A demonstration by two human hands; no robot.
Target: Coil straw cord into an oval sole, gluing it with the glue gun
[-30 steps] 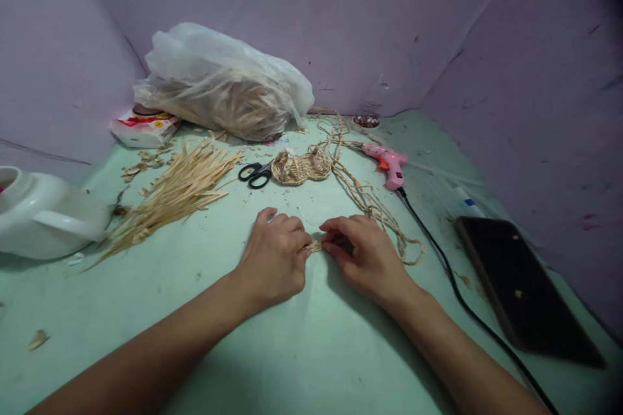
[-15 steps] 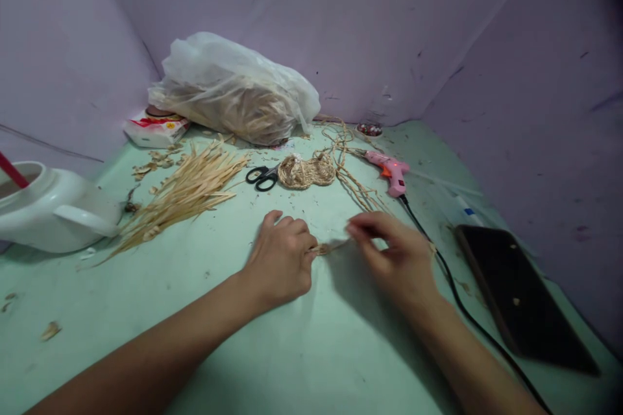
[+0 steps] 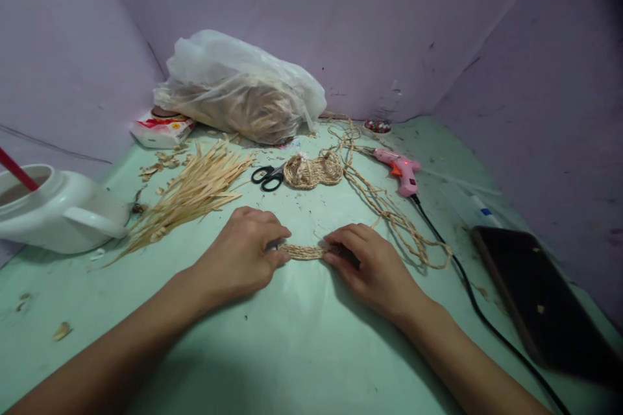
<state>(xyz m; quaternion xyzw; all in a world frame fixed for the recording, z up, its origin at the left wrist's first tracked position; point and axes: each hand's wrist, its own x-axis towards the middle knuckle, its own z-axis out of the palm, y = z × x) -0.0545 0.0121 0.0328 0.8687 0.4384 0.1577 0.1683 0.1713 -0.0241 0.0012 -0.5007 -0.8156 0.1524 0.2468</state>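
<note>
**Pinching both ends of a short tan braided-fibre strip (image 3: 305, 252)**

So you had that strip stretched sideways between your two hands, low over the pale green tabletop (image 3: 272, 356) and pretty much front and centre. Your left hand (image 3: 248, 249) gripped one end between thumb and fingers, and your right hand (image 3: 370, 266) had the other end pinched the same way, with its curled fingers hiding that tip. Only the middle of the braid showed, bowed a little downward.

Straight beyond your hands lay a tan, peanut-shaped woven fibre piece (image 3: 314, 172), with a pair of black-handled scissors (image 3: 267, 177) right up against its left side. Couldn't tell if the blades went under it. A loose tangle of twisted tan cord (image 3: 389, 211) trailed from the back down past your right hand.

Over on the right you had a pink glue gun (image 3: 399, 170) with a glowing red light, its black cable (image 3: 462, 269) running down past a flat black rectangular device (image 3: 545, 301). On the left, a fanned bundle of pale straw-coloured strips (image 3: 192, 198) reached to a white plastic jug (image 3: 80, 214), and a cloudy plastic bag (image 3: 238, 91) of brownish fibre slumped against the purple wall (image 3: 370, 26).
</note>
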